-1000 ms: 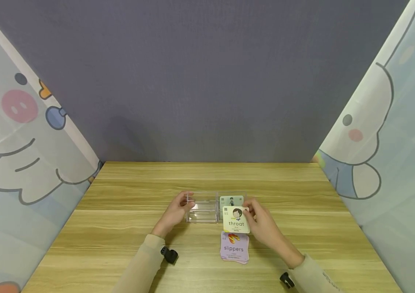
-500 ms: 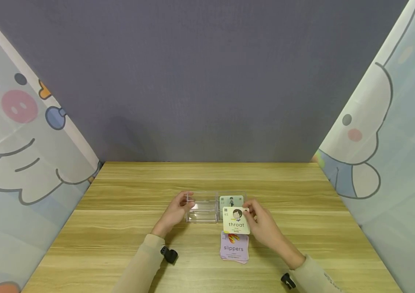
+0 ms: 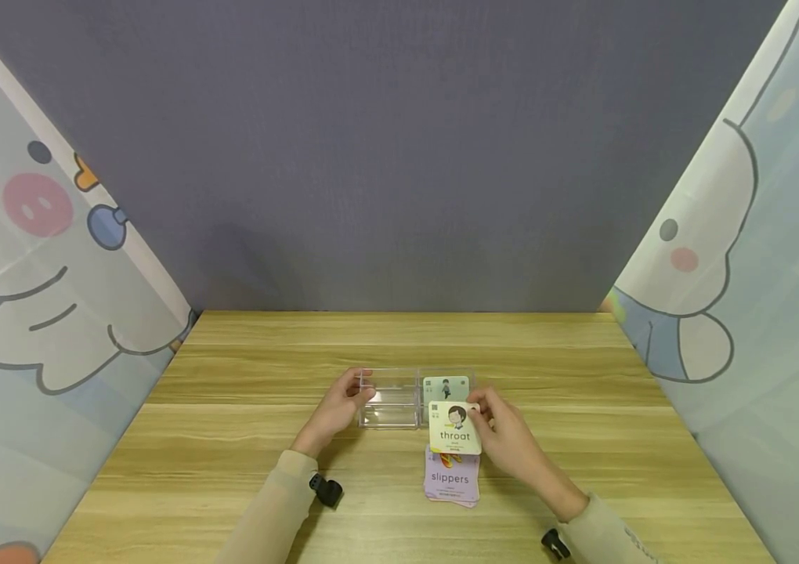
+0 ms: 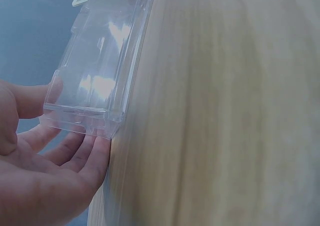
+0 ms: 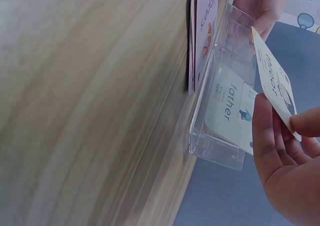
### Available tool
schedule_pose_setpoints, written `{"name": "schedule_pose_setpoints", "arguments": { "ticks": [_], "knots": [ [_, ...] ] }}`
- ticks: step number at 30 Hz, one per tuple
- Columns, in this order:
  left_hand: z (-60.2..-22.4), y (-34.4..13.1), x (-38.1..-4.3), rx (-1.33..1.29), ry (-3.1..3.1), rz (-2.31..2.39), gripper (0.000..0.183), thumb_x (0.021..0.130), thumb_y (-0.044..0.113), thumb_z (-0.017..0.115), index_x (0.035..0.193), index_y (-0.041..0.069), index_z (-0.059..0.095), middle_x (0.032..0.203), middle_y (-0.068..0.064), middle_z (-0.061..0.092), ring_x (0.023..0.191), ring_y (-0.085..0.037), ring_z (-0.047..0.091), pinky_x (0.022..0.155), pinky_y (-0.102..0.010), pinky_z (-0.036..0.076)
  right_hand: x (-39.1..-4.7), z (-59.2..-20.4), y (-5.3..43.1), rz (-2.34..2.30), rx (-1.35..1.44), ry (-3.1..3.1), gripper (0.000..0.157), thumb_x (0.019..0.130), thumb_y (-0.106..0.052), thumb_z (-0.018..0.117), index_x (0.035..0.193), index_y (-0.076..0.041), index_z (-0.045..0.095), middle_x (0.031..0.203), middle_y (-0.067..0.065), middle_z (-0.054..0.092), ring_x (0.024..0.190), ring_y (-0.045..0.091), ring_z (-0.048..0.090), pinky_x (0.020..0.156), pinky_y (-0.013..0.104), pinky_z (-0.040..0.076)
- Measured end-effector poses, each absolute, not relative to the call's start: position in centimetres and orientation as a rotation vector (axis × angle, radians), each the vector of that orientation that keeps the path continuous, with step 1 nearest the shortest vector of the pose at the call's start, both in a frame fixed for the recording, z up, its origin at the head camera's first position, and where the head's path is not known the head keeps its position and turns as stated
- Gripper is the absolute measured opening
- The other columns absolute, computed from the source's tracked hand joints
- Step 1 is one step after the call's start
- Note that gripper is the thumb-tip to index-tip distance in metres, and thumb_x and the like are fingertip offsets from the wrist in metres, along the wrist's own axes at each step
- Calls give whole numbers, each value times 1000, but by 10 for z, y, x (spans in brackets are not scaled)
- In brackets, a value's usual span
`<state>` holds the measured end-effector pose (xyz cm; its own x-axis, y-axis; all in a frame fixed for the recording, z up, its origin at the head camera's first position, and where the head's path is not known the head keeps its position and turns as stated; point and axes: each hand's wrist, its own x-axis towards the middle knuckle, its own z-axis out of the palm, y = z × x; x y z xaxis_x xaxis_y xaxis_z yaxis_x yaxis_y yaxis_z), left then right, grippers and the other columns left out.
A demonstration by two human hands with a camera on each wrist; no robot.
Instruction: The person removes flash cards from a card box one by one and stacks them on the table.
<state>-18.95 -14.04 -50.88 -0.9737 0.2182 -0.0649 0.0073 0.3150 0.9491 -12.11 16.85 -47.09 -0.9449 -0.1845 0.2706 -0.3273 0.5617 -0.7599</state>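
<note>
My left hand [image 3: 334,409] grips the left end of a clear plastic tray [image 4: 95,61], thumb on its rim and fingers round the end wall. My right hand [image 3: 508,432] pinches a pale yellow "throat" flashcard [image 3: 454,428] by its right edge. That card is tilted and raised above the tray's right compartment, apart from the cards there. Below it in that compartment lie pale green flashcards, the "father" card [image 5: 227,101] among them. A small stack of purple "slippers" flashcards [image 3: 451,479] lies on the table in front of the tray, partly covered by the throat card in the head view.
The wooden table [image 3: 244,439] runs back to a dark grey panel [image 3: 399,157]. Cartoon-printed curtains [image 3: 40,313] stand on both sides. The tray's left compartment [image 3: 388,395] shows bare clear plastic.
The throat card in my right hand has come slightly nearer to me, covering more of the slippers card's top. My left hand and the tray have stayed put.
</note>
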Motion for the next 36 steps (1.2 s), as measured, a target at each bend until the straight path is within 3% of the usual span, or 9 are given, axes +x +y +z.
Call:
{"name": "schedule_pose_setpoints", "arguments": {
  "ticks": [36],
  "knots": [
    [-511,-141,-191,192,2396,1728,43,104,19,61,145,10,52,130,-11,61,126,-35,52,104,-56,43,-113,-482,170,1403,431,-2664,25,92,9,65,107,-10,61,83,-2,61,75,10,58,62,25,52]
  ]
}}
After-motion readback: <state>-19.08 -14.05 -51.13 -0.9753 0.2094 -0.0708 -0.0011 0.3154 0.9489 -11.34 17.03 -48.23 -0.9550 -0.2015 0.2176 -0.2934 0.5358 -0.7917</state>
